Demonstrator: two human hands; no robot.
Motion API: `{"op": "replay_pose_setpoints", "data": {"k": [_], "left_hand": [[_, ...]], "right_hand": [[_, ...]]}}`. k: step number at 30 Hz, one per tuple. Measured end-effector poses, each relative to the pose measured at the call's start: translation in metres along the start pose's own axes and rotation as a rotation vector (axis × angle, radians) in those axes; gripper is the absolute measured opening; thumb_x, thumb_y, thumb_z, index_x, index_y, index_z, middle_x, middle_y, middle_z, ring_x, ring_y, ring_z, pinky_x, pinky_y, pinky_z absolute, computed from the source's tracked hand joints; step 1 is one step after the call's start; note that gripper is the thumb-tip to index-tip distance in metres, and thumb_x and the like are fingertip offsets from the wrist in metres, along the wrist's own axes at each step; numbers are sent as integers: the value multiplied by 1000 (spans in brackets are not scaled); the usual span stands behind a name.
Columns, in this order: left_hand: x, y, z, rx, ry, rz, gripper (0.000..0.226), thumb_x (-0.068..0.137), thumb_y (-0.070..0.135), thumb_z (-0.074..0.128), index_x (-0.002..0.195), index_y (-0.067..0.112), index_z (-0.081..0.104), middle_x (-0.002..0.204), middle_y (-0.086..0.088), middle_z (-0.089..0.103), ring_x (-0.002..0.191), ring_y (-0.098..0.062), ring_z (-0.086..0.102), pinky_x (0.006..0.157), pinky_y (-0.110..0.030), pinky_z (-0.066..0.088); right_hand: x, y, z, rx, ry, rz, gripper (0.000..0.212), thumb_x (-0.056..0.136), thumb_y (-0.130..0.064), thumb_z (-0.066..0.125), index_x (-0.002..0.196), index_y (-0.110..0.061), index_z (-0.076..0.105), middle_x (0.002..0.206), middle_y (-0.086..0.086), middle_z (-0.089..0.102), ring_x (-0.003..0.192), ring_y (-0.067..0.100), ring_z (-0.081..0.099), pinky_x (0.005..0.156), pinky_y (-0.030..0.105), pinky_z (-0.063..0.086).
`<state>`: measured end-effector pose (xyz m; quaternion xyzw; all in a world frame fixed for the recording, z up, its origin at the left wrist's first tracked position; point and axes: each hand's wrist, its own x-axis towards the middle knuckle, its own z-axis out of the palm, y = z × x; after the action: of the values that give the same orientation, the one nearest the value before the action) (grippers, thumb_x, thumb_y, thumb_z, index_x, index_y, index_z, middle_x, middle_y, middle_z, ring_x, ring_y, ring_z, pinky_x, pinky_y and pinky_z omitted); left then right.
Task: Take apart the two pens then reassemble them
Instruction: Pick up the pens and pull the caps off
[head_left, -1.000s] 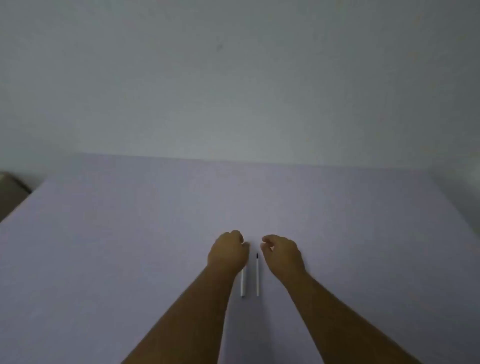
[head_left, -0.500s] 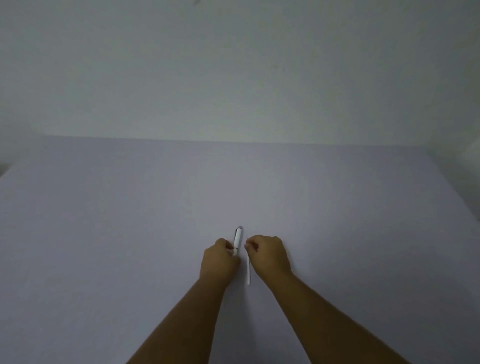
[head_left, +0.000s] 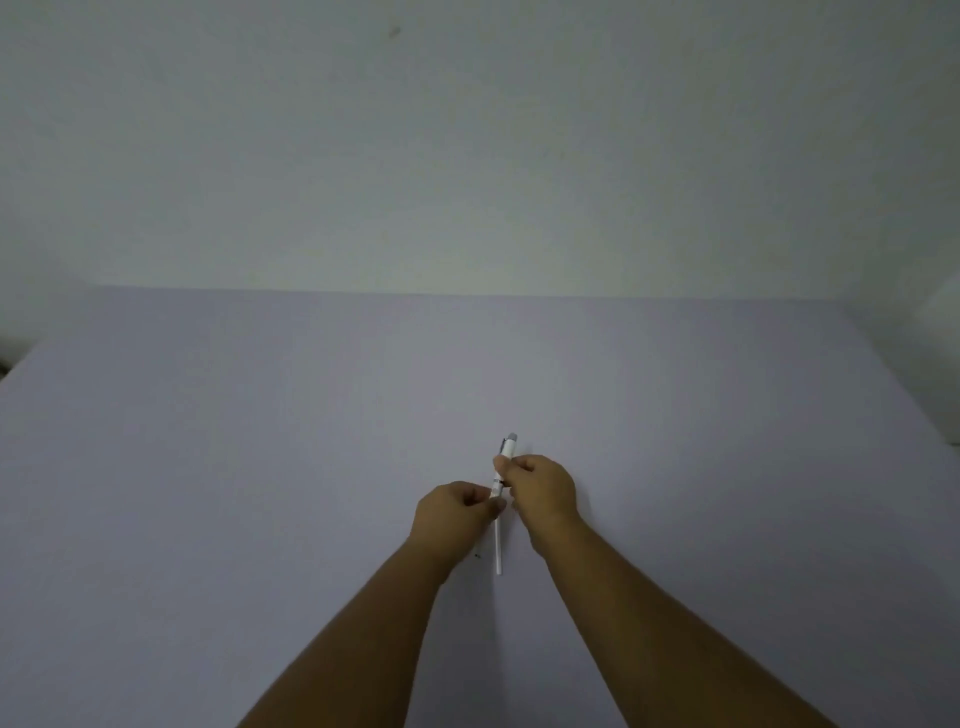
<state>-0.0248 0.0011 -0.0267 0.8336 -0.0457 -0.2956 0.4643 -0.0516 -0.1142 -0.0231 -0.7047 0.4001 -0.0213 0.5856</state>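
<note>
A white pen (head_left: 508, 452) with a grey cap end and dark clip is held above the table, pointing away from me. My right hand (head_left: 543, 488) pinches its upper part near the cap. My left hand (head_left: 457, 512) pinches its lower part, and the pen's tip pokes out below that hand near the wrist. A second white pen (head_left: 498, 545) lies flat on the lavender table (head_left: 260, 493) between my two wrists, its far end hidden behind my hands.
A plain pale wall (head_left: 467, 156) rises behind the table's far edge. The table's left and right edges show at the sides of the view, with a dark patch beyond the left corner.
One second ago both pens lay on the table between my hands. My left hand lifted one pen, and my right hand has now closed on its cap end too.
</note>
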Motion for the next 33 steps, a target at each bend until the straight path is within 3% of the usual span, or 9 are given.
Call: {"op": "replay_pose_setpoints", "data": {"k": [4, 7, 9, 11, 20, 25, 28, 31, 33], "left_hand": [[-1, -3, -4, 22, -60, -74, 19, 82, 25, 69, 74, 8, 71, 61, -2, 58, 56, -14, 52, 63, -30, 48], [1, -12, -10, -66, 8, -115, 18, 83, 23, 69, 76, 6, 72, 69, -6, 65, 63, -18, 59, 73, -33, 55], [2, -16, -12, -80, 37, -123, 15, 82, 23, 70, 75, 10, 71, 72, -6, 67, 66, -18, 62, 73, -31, 58], [3, -16, -12, -98, 44, -128, 12, 81, 22, 71, 73, 13, 70, 72, -5, 68, 67, -18, 63, 74, -32, 59], [-2, -17, -5, -104, 22, -134, 11, 82, 21, 70, 73, 15, 69, 78, -5, 71, 74, -20, 68, 69, -28, 59], [-5, -17, -4, -101, 19, -134, 10, 81, 21, 70, 74, 15, 69, 80, -5, 72, 74, -19, 69, 67, -26, 58], [-8, -16, -2, -70, 18, -121, 10, 82, 22, 70, 74, 16, 69, 79, -3, 71, 74, -18, 68, 67, -25, 57], [-12, -12, -3, -30, 28, -95, 9, 82, 24, 69, 75, 19, 68, 79, 0, 70, 73, -14, 67, 67, -25, 56], [-14, -6, -3, 17, 34, -53, 9, 83, 26, 68, 76, 20, 67, 76, 2, 69, 70, -14, 64, 69, -27, 55]], "right_hand": [[13, -3, -12, 143, 118, 120, 33, 89, -29, 56, 58, -18, 60, 58, 1, 59, 53, 16, 55, 79, 44, 55], [20, 1, -23, -143, -31, 59, 31, 88, -28, 57, 77, -3, 70, 66, 10, 63, 66, 26, 60, 84, 47, 53], [16, 11, -22, -426, -96, -3, 33, 88, -31, 57, 88, -1, 71, 80, 17, 69, 79, 32, 65, 81, 41, 51], [9, 20, -19, -522, -94, -31, 29, 86, -30, 59, 86, -4, 71, 87, 16, 73, 84, 30, 67, 73, 33, 50], [3, 30, -8, -487, -2, -50, 24, 86, -27, 63, 89, -3, 65, 93, 15, 71, 89, 30, 65, 78, 37, 50], [2, 34, -6, -477, 7, -46, 27, 86, -29, 63, 66, -14, 51, 83, 12, 69, 77, 26, 61, 73, 35, 49], [-1, 32, -8, -460, 20, -53, 34, 88, -33, 59, 60, -18, 47, 68, 1, 61, 72, 22, 56, 71, 33, 48], [-4, 23, -11, -307, 55, -100, 30, 88, -40, 57, 76, -13, 60, 76, 0, 62, 76, 19, 59, 68, 29, 47], [-9, 14, -12, -133, -30, -103, 32, 84, -45, 62, 65, -19, 55, 65, -5, 56, 62, 11, 53, 58, 19, 43]]}}
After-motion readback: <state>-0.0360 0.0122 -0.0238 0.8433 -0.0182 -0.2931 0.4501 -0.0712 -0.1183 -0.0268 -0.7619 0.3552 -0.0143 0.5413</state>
